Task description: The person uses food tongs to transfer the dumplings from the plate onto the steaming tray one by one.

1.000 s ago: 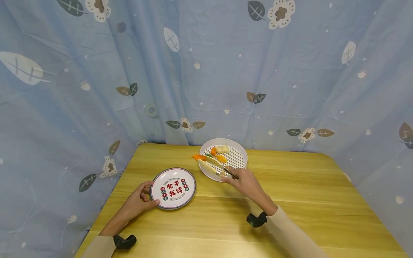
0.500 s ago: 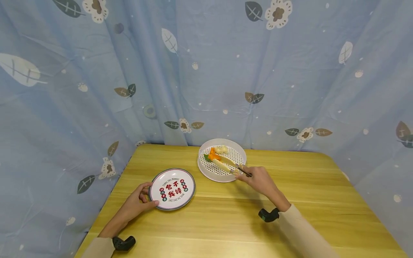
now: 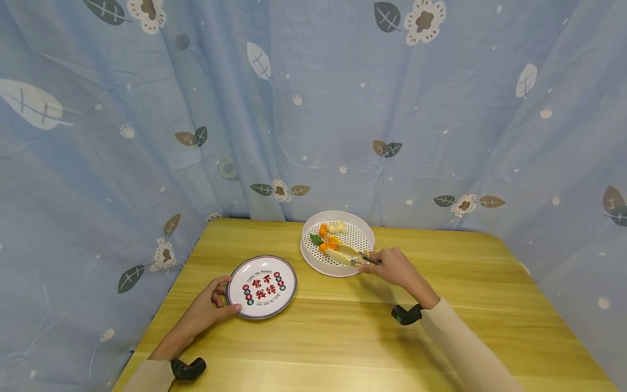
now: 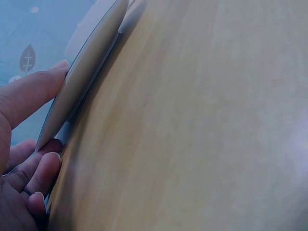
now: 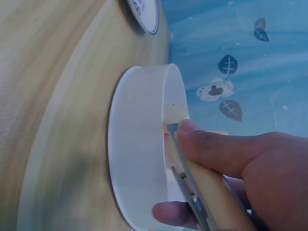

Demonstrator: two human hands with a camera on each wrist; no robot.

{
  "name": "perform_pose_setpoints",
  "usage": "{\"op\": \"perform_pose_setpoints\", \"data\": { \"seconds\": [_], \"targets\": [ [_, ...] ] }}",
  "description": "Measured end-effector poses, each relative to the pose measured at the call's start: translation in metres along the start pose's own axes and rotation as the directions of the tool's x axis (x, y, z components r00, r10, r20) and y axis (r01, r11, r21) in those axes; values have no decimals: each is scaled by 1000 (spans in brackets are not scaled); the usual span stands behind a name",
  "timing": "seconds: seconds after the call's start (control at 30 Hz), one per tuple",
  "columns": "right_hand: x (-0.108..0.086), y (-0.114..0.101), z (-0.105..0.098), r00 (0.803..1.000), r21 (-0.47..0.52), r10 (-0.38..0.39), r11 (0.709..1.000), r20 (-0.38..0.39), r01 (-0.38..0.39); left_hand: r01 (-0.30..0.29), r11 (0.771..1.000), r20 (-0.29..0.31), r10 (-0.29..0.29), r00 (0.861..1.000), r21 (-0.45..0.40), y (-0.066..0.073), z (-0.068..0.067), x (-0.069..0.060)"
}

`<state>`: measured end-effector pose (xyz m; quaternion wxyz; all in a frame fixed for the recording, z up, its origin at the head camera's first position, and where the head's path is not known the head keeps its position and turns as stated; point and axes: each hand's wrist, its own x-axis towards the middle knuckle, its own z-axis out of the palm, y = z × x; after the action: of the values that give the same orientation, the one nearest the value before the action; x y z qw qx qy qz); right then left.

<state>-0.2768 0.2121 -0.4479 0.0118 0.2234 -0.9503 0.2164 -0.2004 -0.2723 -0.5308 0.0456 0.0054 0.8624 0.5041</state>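
My left hand (image 3: pixel 208 305) pinches the near-left rim of a white plate (image 3: pixel 289 291) printed with red characters, thumb on top and fingertips under the edge, as the left wrist view shows. My right hand (image 3: pixel 394 268) grips a pair of tongs (image 3: pixel 343 257) with pale tips, which reach down into a round white basket (image 3: pixel 362 224) with a perforated floor. An orange piece (image 3: pixel 327 247) lies at the tips; whether they clasp it I cannot tell. Close by lie a yellow piece (image 3: pixel 335 239), a green piece (image 3: pixel 315 239), another orange piece (image 3: pixel 323 230) and a white lumpy piece (image 3: pixel 337 227).
Both plate and basket stand on a wooden table (image 3: pixel 303 348), the basket near its back edge and the plate to the left. A blue patterned curtain (image 3: pixel 313 109) hangs behind and along the sides. The basket's wall (image 5: pixel 139 144) rises beside my right hand.
The tongs carried the orange piece from over the basket's left rim rightward into the basket, where it has come lower, nearer the front. My left hand has stayed at the plate.
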Motion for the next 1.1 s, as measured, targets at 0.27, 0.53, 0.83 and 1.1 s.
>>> {"op": "perform_pose_setpoints", "data": {
  "seconds": [0.27,0.53,0.83,1.1],
  "targets": [
    [4,0,-2,994,39,72,996,85,-76,-7,1000,8,7,1000,-9,0,2,0],
    [2,-1,-4,993,38,105,994,61,-107,-2,1000,5,2,1000,-8,1,2,0],
    [-4,-7,-4,992,79,120,990,-37,-116,19,1000,1,-19,1000,10,4,0,-2],
    [-6,-12,5,990,129,66,990,-125,-50,19,1000,-2,-19,1000,7,3,0,0]
  ]
}}
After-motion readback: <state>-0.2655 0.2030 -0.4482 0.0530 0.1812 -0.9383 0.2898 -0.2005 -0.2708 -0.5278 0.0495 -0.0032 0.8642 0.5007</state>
